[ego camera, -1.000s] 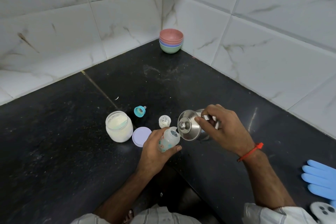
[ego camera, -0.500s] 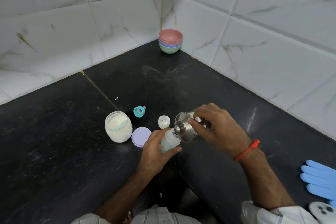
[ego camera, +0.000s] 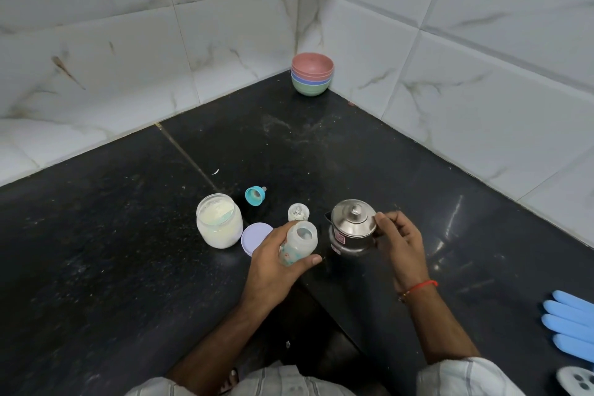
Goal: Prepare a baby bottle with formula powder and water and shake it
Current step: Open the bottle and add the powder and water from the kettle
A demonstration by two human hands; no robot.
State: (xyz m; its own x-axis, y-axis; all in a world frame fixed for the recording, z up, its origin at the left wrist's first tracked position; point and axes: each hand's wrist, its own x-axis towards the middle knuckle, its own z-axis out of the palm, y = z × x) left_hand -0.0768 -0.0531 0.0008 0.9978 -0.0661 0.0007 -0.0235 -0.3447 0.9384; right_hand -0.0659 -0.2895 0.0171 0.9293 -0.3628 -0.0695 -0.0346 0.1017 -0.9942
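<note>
The open baby bottle (ego camera: 299, 243) is gripped by the left hand (ego camera: 276, 262) above the dark table (ego camera: 112, 267), just beside the lilac lid (ego camera: 254, 236) and the powder jar (ego camera: 219, 220). The steel jug (ego camera: 352, 230), upright and lidded, is held at its handle side by the curled fingers of the right hand (ego camera: 400, 243).

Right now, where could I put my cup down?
The wide bare counter left of the powder jar is free, and so is the stretch between the steel pot and the stacked bowls. It's crowded around the bottle.
</note>
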